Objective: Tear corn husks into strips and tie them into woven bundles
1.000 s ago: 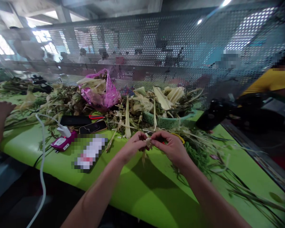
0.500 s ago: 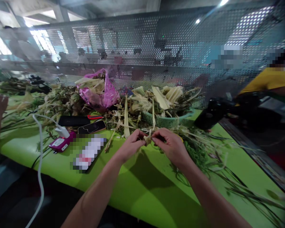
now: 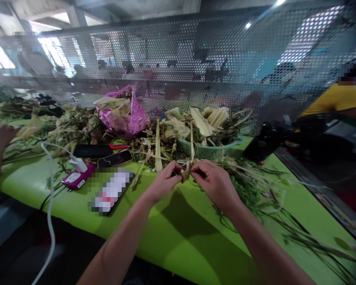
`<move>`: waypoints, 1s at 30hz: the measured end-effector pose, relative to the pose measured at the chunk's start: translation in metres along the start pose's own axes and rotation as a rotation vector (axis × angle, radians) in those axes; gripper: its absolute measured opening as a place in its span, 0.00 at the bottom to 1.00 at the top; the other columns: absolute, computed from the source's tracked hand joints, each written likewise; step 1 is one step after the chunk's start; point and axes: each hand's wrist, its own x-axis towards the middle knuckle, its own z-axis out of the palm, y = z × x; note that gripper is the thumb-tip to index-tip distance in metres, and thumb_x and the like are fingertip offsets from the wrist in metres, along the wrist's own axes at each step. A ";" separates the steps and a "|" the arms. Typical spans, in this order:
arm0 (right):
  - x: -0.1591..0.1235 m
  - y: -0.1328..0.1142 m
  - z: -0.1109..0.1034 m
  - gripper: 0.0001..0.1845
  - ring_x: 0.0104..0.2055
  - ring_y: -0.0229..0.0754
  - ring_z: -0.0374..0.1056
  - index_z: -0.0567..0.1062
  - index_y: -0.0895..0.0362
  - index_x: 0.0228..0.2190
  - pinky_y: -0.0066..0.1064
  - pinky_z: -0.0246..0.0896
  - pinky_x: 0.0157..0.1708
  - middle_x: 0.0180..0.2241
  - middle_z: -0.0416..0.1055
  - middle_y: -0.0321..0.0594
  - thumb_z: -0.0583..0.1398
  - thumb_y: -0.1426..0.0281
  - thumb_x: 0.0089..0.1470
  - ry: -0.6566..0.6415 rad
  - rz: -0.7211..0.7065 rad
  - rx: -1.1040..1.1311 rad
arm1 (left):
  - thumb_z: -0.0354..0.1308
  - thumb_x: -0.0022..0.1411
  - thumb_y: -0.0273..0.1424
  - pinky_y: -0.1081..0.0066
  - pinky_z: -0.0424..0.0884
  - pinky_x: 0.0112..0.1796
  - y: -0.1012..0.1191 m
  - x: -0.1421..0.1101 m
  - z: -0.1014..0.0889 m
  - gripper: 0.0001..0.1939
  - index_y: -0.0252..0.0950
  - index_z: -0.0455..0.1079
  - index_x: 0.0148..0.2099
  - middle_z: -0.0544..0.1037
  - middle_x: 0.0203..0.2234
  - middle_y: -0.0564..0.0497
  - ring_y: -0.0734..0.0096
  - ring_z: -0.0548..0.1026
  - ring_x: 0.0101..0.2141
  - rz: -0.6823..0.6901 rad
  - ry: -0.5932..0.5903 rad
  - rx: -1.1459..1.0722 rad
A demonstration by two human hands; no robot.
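Above the middle of the green table, my left hand (image 3: 167, 180) pinches a small pale dried husk piece (image 3: 185, 174) between thumb and fingers. My right hand (image 3: 215, 184) is closed at the husk's right side, its thumb and fingertips pressed together at the edge. The husk looks folded or knotted, but its fine shape is too small to tell. Just beyond the hands stands a green basket (image 3: 209, 150) heaped with dry husks (image 3: 206, 122). A long pale husk strip (image 3: 158, 148) lies on the loose pile to its left.
Left lie a phone with a lit screen (image 3: 112, 192), a dark phone (image 3: 115, 159), a purple power socket (image 3: 78, 178) and a white cable (image 3: 50, 209). A pink plastic bag (image 3: 135, 114) stands behind. Green twine (image 3: 246, 192) and stalks lie right. Another person's hand (image 3: 1, 136) shows far left.
My right hand has shifted very slightly, and the husk piece between my hands has turned a little. At far left, the other person's hand has moved further into view.
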 end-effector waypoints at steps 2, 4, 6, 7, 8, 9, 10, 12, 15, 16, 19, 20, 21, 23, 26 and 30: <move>0.000 -0.001 -0.001 0.04 0.31 0.39 0.63 0.71 0.56 0.29 0.28 0.55 0.32 0.30 0.67 0.37 0.57 0.75 0.54 -0.021 -0.031 -0.029 | 0.52 0.57 0.26 0.72 0.60 0.37 -0.001 0.001 0.001 0.05 0.36 0.61 0.37 0.67 0.30 0.53 0.73 0.65 0.33 0.007 0.000 0.013; 0.000 -0.002 -0.002 0.05 0.33 0.39 0.64 0.71 0.56 0.29 0.29 0.56 0.33 0.31 0.67 0.38 0.56 0.75 0.55 -0.040 -0.071 -0.033 | 0.52 0.57 0.26 0.72 0.60 0.36 -0.003 0.001 0.001 0.04 0.36 0.61 0.37 0.66 0.29 0.54 0.73 0.64 0.33 0.017 0.001 0.036; -0.001 -0.003 -0.003 0.06 0.35 0.40 0.65 0.72 0.56 0.31 0.29 0.57 0.35 0.33 0.68 0.39 0.56 0.76 0.56 -0.060 -0.107 -0.033 | 0.52 0.58 0.27 0.73 0.59 0.35 -0.005 0.002 0.001 0.03 0.36 0.60 0.36 0.65 0.29 0.54 0.74 0.63 0.32 0.036 0.000 0.064; -0.001 -0.004 -0.002 0.06 0.36 0.40 0.66 0.72 0.56 0.31 0.29 0.58 0.35 0.33 0.68 0.39 0.55 0.76 0.56 -0.068 -0.116 -0.041 | 0.52 0.59 0.28 0.73 0.59 0.34 -0.007 0.002 0.001 0.03 0.37 0.59 0.36 0.64 0.28 0.55 0.74 0.62 0.32 0.045 0.000 0.080; -0.002 -0.004 -0.002 0.06 0.36 0.41 0.66 0.72 0.56 0.32 0.30 0.58 0.36 0.33 0.68 0.40 0.55 0.76 0.56 -0.071 -0.120 -0.058 | 0.52 0.59 0.29 0.73 0.59 0.34 -0.008 0.003 0.002 0.04 0.37 0.58 0.35 0.63 0.28 0.55 0.74 0.61 0.31 0.052 0.000 0.099; -0.003 -0.004 -0.001 0.06 0.35 0.41 0.66 0.72 0.56 0.32 0.30 0.58 0.35 0.33 0.68 0.40 0.55 0.76 0.57 -0.072 -0.121 -0.080 | 0.53 0.59 0.30 0.73 0.58 0.33 -0.010 0.003 0.002 0.05 0.37 0.58 0.35 0.63 0.28 0.55 0.74 0.60 0.31 0.056 0.005 0.122; -0.003 -0.004 0.000 0.06 0.35 0.41 0.66 0.72 0.56 0.32 0.30 0.58 0.35 0.33 0.68 0.40 0.55 0.76 0.57 -0.066 -0.119 -0.103 | 0.53 0.60 0.31 0.73 0.58 0.32 -0.011 0.003 0.003 0.06 0.37 0.57 0.34 0.62 0.27 0.55 0.75 0.60 0.30 0.058 0.013 0.149; -0.004 -0.005 0.002 0.05 0.35 0.42 0.66 0.72 0.56 0.33 0.31 0.58 0.35 0.34 0.69 0.41 0.55 0.75 0.57 -0.039 -0.106 -0.121 | 0.54 0.60 0.33 0.73 0.57 0.30 -0.013 0.004 0.003 0.08 0.37 0.56 0.33 0.61 0.26 0.56 0.75 0.59 0.29 0.058 0.030 0.198; -0.003 -0.008 0.002 0.05 0.36 0.41 0.67 0.71 0.56 0.35 0.30 0.59 0.36 0.35 0.70 0.41 0.56 0.75 0.56 -0.027 -0.083 -0.061 | 0.54 0.61 0.34 0.73 0.57 0.30 -0.014 0.003 0.004 0.09 0.37 0.57 0.33 0.61 0.25 0.56 0.75 0.58 0.28 0.060 0.050 0.249; -0.003 -0.009 0.002 0.06 0.36 0.41 0.67 0.71 0.56 0.36 0.30 0.60 0.36 0.35 0.70 0.41 0.56 0.75 0.56 -0.032 -0.082 -0.037 | 0.54 0.61 0.34 0.73 0.57 0.31 -0.014 0.003 0.004 0.08 0.37 0.58 0.34 0.62 0.26 0.56 0.75 0.59 0.28 0.061 0.054 0.253; -0.003 -0.011 0.001 0.08 0.37 0.41 0.68 0.70 0.56 0.38 0.30 0.60 0.36 0.36 0.72 0.40 0.55 0.76 0.56 -0.035 -0.086 -0.016 | 0.54 0.61 0.35 0.73 0.59 0.32 -0.016 0.002 0.005 0.08 0.36 0.60 0.37 0.63 0.27 0.55 0.75 0.60 0.29 0.061 0.050 0.226; -0.004 -0.012 0.002 0.08 0.36 0.41 0.69 0.71 0.55 0.38 0.30 0.60 0.36 0.36 0.73 0.40 0.55 0.76 0.56 -0.028 -0.090 -0.027 | 0.54 0.61 0.35 0.73 0.59 0.32 -0.017 0.001 0.005 0.08 0.36 0.60 0.37 0.64 0.27 0.55 0.75 0.60 0.29 0.061 0.044 0.210; -0.004 -0.012 0.003 0.08 0.35 0.42 0.69 0.71 0.55 0.38 0.31 0.60 0.35 0.36 0.74 0.39 0.55 0.75 0.56 -0.019 -0.097 -0.045 | 0.54 0.61 0.35 0.73 0.59 0.32 -0.018 0.001 0.006 0.08 0.36 0.60 0.37 0.64 0.27 0.55 0.75 0.60 0.29 0.062 0.039 0.195; -0.005 -0.012 0.006 0.07 0.34 0.43 0.69 0.72 0.54 0.37 0.32 0.59 0.35 0.34 0.75 0.39 0.56 0.74 0.57 0.009 -0.118 -0.086 | 0.54 0.61 0.35 0.73 0.59 0.32 -0.019 0.002 0.007 0.08 0.37 0.60 0.36 0.63 0.26 0.56 0.75 0.60 0.29 0.066 0.029 0.165; -0.005 -0.011 0.008 0.05 0.32 0.42 0.69 0.73 0.53 0.36 0.33 0.60 0.35 0.33 0.75 0.38 0.57 0.72 0.56 0.049 -0.096 -0.021 | 0.56 0.59 0.34 0.73 0.60 0.33 -0.018 0.004 0.008 0.08 0.36 0.60 0.35 0.64 0.26 0.56 0.75 0.61 0.29 0.063 0.028 0.039; -0.002 -0.008 0.004 0.08 0.31 0.40 0.68 0.73 0.55 0.37 0.32 0.63 0.32 0.36 0.73 0.41 0.59 0.70 0.53 0.120 0.031 0.239 | 0.57 0.57 0.31 0.72 0.62 0.36 -0.011 0.006 0.007 0.07 0.35 0.63 0.36 0.68 0.29 0.53 0.73 0.66 0.32 0.003 0.089 -0.052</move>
